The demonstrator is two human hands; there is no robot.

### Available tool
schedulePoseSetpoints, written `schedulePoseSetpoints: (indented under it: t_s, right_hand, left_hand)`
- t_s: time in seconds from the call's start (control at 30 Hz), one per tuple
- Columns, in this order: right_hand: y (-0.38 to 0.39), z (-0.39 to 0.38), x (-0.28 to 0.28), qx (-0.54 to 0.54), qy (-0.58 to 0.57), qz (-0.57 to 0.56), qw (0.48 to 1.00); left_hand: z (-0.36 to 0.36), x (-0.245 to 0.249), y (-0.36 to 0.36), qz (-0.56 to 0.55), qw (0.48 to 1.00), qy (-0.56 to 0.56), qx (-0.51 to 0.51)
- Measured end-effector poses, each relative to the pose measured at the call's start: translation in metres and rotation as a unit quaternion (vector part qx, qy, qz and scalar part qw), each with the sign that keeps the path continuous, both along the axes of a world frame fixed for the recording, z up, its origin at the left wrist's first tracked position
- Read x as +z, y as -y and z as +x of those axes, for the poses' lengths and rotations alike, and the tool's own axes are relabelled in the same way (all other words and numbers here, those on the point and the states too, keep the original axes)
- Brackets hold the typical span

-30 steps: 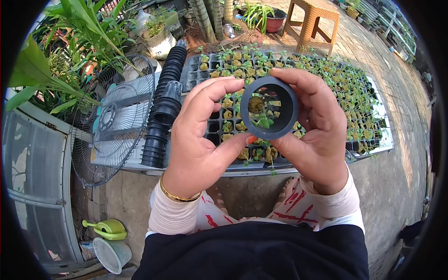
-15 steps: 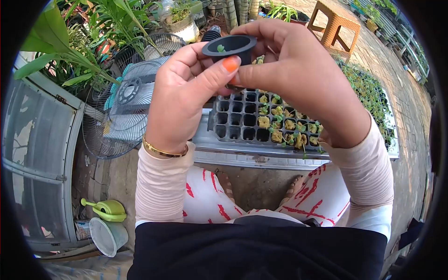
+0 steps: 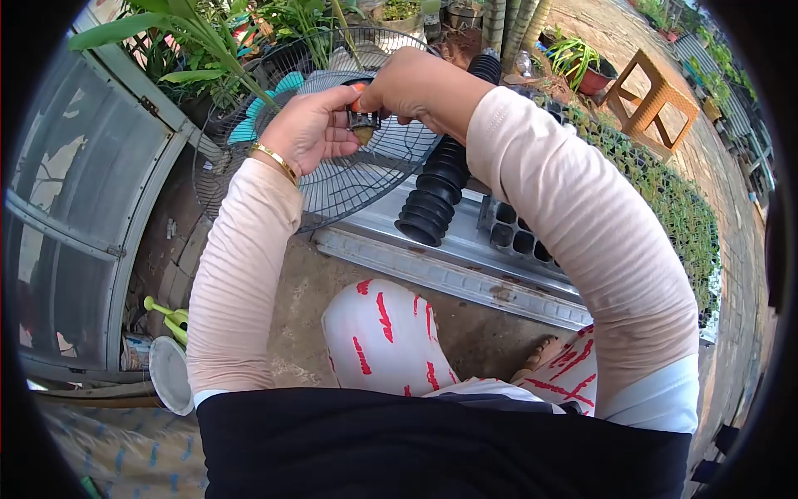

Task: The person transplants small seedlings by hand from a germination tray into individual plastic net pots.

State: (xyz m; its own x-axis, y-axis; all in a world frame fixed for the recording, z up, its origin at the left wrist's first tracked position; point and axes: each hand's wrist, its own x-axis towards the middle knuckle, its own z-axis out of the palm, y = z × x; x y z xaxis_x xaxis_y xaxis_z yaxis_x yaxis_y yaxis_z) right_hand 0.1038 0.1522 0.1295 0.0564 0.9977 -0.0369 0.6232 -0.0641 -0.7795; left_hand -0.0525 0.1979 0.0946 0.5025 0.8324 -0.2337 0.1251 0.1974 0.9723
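Note:
Between my hands is a small black net pot (image 3: 358, 117) with a brownish-yellow sponge plug (image 3: 363, 134) showing at its lower end. My left hand (image 3: 309, 129) grips the pot's side with thumb and fingers. From the right, my right hand (image 3: 421, 86) is closed at the pot's rim, its fingertips partly hidden behind the hand. Both hands are above a round wire fan guard (image 3: 349, 190). Beside it lies a long stack of black net pots (image 3: 428, 204), partly under my right forearm. The seedling inside the held pot cannot be seen from here.
A black cell tray (image 3: 504, 234) and rows of seedlings (image 3: 657, 179) are on the metal-edged table (image 3: 449, 274), partly behind my right arm. A woven brown stool (image 3: 652, 104) stands at the back right. A framed glass door (image 3: 71, 179) and a pail (image 3: 170, 378) are at left.
My hands have moved left and away from me with the net pot, from over the cell tray to over the fan guard. The view has turned left, revealing the pot stack.

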Motion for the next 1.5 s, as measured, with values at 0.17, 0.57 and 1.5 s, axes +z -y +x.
schedulePoseSetpoints:
  t_s: [0.17,0.57,1.5]
  right_hand:
    - [-0.014,-0.003,-0.017,0.069,0.219,-0.048,0.972]
    - [0.055,0.039,0.034,0.064,0.321,0.163,0.931]
    - [0.112,0.064,-0.034,0.022,0.358,0.233,0.904]
  left_hand:
    - [0.003,-0.012,-0.008,-0.05,0.997,-0.045,-0.038]
    - [0.019,-0.021,-0.001,0.059,0.961,-0.262,-0.059]
    - [0.073,-0.034,0.095,0.602,0.784,-0.151,-0.022]
